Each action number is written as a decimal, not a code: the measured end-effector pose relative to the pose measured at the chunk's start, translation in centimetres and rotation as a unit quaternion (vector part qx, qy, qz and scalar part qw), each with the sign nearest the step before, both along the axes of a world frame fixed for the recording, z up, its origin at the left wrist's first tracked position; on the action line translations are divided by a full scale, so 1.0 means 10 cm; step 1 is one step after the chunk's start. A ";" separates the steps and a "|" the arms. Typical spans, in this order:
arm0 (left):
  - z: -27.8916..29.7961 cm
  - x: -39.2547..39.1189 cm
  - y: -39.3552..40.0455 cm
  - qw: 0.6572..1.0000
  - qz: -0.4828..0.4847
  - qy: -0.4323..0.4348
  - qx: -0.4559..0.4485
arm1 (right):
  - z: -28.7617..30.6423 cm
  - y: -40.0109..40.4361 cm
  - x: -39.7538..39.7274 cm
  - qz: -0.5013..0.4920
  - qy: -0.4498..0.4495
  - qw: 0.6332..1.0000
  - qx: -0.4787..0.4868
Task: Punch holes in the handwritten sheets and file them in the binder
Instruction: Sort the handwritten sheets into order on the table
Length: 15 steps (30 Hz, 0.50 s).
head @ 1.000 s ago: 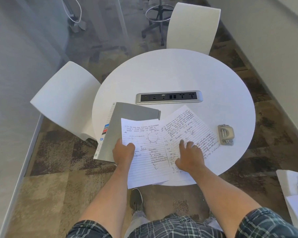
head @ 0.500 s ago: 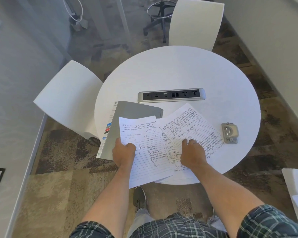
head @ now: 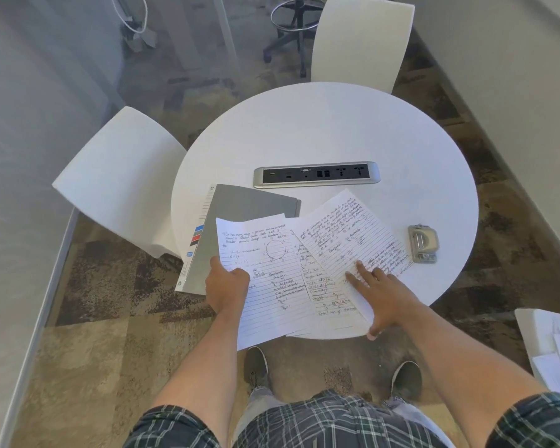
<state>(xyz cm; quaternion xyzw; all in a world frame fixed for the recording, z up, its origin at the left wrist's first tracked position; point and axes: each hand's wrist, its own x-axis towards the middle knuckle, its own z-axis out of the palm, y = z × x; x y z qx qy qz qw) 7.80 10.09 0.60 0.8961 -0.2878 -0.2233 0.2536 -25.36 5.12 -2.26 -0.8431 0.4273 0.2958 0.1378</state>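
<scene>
Currently your left hand [head: 227,286] pinches one handwritten sheet [head: 265,279] for sorting; right hand [head: 377,286], fingers flat, pins the rest; binder [head: 240,215] at 10 o'clock, hole punch [head: 423,243] at 3.

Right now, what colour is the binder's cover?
Grey; the binder shows best in the head view.

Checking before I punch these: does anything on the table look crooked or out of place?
The sheets are fanned at different angles, not squared, and overhang the table's near edge. The binder juts off the left edge. Nothing is spilled or torn.
</scene>
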 end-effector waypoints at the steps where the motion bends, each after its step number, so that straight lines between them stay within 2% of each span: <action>1: -0.01 -0.01 0.00 1.000 -0.004 -0.001 -0.001 | 0.01 0.01 -0.01 0.013 0.006 1.000 -0.002; 15: -0.04 -0.17 0.05 0.999 -0.031 0.018 -0.003 | 0.06 0.11 -0.14 0.074 -0.042 0.996 -0.026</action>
